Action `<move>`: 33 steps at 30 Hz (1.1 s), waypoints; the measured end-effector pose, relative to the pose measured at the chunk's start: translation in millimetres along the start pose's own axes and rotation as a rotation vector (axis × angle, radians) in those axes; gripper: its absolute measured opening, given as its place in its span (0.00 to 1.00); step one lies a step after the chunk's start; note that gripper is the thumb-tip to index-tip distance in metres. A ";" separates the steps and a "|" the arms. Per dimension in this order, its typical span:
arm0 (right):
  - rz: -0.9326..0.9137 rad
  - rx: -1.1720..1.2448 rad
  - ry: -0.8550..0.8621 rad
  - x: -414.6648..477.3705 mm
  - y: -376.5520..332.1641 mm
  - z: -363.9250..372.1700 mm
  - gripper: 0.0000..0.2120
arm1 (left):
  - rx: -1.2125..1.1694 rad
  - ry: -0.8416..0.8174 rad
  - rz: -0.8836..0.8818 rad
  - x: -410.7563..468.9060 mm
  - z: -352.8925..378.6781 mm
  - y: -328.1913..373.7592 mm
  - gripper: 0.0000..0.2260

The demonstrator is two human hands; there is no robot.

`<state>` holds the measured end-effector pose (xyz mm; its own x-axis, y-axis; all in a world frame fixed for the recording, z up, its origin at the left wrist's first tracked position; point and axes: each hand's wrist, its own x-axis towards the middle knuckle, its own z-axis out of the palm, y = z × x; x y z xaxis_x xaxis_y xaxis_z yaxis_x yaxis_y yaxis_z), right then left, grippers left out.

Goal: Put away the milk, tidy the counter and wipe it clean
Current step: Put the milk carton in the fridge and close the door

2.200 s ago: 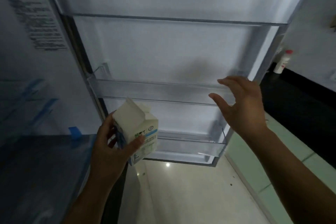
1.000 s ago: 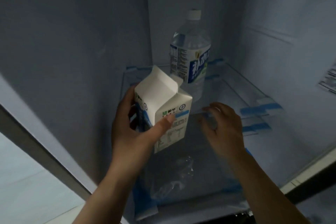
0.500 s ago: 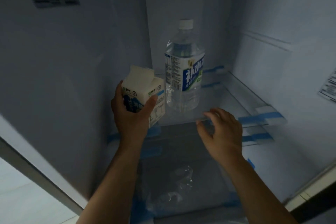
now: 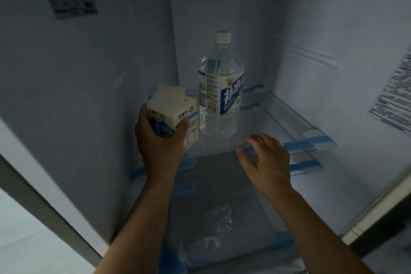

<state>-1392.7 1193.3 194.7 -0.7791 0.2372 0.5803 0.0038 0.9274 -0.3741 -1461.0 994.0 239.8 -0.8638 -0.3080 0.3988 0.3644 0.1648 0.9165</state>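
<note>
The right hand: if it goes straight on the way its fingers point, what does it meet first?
Probably the front edge of the glass shelf, just ahead of the right hand; the water bottle stands farther back. Depth is unclear.

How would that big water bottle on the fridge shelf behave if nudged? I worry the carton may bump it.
The water bottle looks nearly full, so probably heavy and hard to shift. It is tall, so a high knock might tip it. The glass shelf looks smooth, so it may slide.

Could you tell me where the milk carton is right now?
The milk carton is inside the fridge, centre-left, gripped by the left hand just left of the water bottle.
</note>
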 end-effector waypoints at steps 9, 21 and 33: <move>0.084 0.088 0.007 -25.1 -0.6 -51.8 0.24 | -0.004 -0.061 0.297 -26.3 -2.7 33.9 0.37; 0.347 -0.341 0.257 -158.5 -58.7 -223.2 0.21 | -0.469 -0.981 0.637 -149.6 48.4 110.5 0.17; 0.813 -0.742 0.360 -309.7 -74.2 -313.0 0.12 | -0.312 -1.434 1.185 -255.8 62.3 114.5 0.21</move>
<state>-955.5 1141.6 269.1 -0.1544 0.7997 0.5801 0.8816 0.3766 -0.2845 -1220.0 1150.1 240.8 0.3108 0.7596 0.5714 0.8088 -0.5271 0.2608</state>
